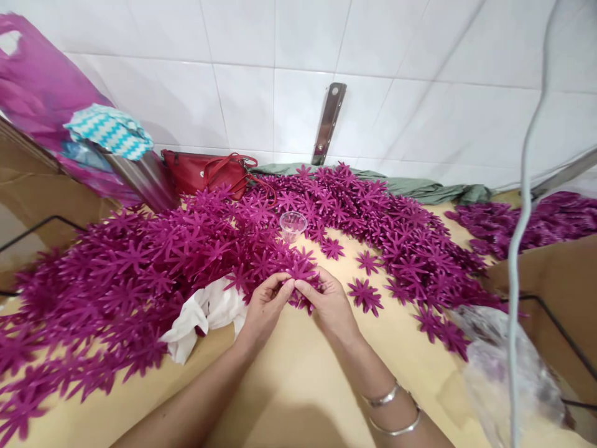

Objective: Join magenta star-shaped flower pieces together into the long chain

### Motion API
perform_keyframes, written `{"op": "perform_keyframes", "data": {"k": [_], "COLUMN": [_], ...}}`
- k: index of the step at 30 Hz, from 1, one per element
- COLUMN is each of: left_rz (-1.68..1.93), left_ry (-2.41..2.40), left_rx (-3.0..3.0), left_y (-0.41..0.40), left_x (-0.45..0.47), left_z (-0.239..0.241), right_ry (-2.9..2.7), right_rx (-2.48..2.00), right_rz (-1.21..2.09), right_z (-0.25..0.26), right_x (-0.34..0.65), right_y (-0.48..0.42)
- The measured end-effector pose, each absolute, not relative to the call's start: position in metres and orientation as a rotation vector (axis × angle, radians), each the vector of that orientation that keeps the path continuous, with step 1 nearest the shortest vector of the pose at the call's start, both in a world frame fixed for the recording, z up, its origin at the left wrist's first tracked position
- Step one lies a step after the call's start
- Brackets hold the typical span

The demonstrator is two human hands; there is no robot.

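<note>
My left hand (269, 303) and my right hand (332, 303) meet in front of me, thumbs and fingers pinched together. Between them is a magenta artificial flower (302, 269) with narrow, finger-like petals, gripped from both sides. What lies under my fingertips is hidden. Just beyond stands a small clear plastic cup (293, 225). A big heap of the same flowers (186, 249) spreads to the left, and a second pile (387, 218) curves round to the right. A few single flowers (366, 295) lie loose beside my right hand.
A crumpled white cloth (209, 308) lies left of my hands. Behind are a red purse (196, 171), a metal cylinder with a patterned cover (112, 130) and a tiled wall. At right hangs a pale cable (517, 230), with a clear plastic bag (508, 367) below.
</note>
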State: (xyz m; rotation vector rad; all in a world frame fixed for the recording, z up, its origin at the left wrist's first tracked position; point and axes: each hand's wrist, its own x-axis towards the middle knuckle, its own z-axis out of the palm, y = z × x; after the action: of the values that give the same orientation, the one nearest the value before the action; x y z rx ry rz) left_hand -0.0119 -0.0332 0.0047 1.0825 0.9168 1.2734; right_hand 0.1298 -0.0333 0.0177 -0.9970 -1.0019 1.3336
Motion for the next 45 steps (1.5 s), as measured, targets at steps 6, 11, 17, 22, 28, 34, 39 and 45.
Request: {"op": "perform_keyframes", "data": {"k": [6, 11, 17, 22, 28, 34, 39, 45], "left_rz": [1.348, 1.389, 1.405, 1.39, 1.406, 1.407, 1.42, 1.344], "left_ry": [0.986, 0.999, 0.971, 0.958, 0.96, 0.941, 0.971, 0.978], "left_rx": [0.988, 0.944, 0.877, 0.847, 0.826, 0.811, 0.89, 1.044], "left_y": [-0.03, -0.028, -0.028, -0.029, -0.03, -0.029, -0.03, -0.036], "left_x": [-0.012, -0.013, -0.013, -0.014, -0.015, -0.014, -0.011, -0.01], "left_z": [0.005, 0.003, 0.003, 0.003, 0.001, 0.001, 0.005, 0.004], "right_ry": [-0.861, -0.702, -0.709, -0.733, -0.694, -0.692, -0.879, -1.03], "right_rx": [-1.014, -0.947, -0.987, -1.01, -0.96, -1.019, -1.127, -1.167], "right_rz": [1.274, 1.271, 1.305, 1.276, 1.289, 1.324, 1.157, 1.153], "right_z": [0.018, 0.025, 0.02, 0.012, 0.02, 0.018, 0.014, 0.02], "right_x": [0.13, 0.135, 0.135, 0.136, 0.135, 0.134, 0.134, 0.13], "right_y": [-0.031, -0.029, -0.026, -0.025, -0.03, -0.028, -0.027, -0.033]}}
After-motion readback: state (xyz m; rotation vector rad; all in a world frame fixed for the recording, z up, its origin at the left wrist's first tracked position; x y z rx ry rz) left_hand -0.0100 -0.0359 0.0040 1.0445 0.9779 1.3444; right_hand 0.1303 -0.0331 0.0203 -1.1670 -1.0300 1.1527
